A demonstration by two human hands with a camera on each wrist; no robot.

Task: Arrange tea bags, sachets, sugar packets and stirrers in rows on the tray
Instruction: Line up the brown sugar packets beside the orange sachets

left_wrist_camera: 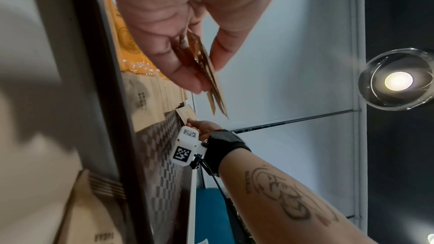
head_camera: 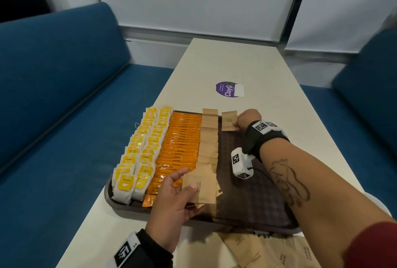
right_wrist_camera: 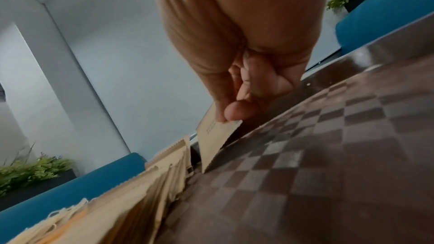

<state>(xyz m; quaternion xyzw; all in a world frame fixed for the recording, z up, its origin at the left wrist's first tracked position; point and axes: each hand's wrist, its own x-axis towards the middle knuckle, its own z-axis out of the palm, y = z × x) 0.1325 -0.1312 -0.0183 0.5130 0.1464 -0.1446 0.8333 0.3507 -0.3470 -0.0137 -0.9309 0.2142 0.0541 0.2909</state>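
A dark brown checkered tray [head_camera: 253,199] lies on the cream table. It carries two rows of yellow-tagged tea bags [head_camera: 139,151], a row of orange sachets [head_camera: 180,145] and a row of brown sugar packets [head_camera: 209,138]. My left hand [head_camera: 171,199] holds a small stack of brown sugar packets [head_camera: 200,186] above the tray's near side; in the left wrist view that stack [left_wrist_camera: 206,73] sits between thumb and fingers. My right hand [head_camera: 247,120] pinches a single brown packet [head_camera: 229,121] at the tray's far edge, right of the brown row. In the right wrist view that single packet [right_wrist_camera: 215,138] stands tilted on the tray [right_wrist_camera: 328,155].
More loose brown sugar packets [head_camera: 268,250] lie on the table in front of the tray. A purple round sticker [head_camera: 227,89] sits farther along the table. Blue sofas [head_camera: 64,95] flank the table on both sides. The right half of the tray shows bare checkered surface.
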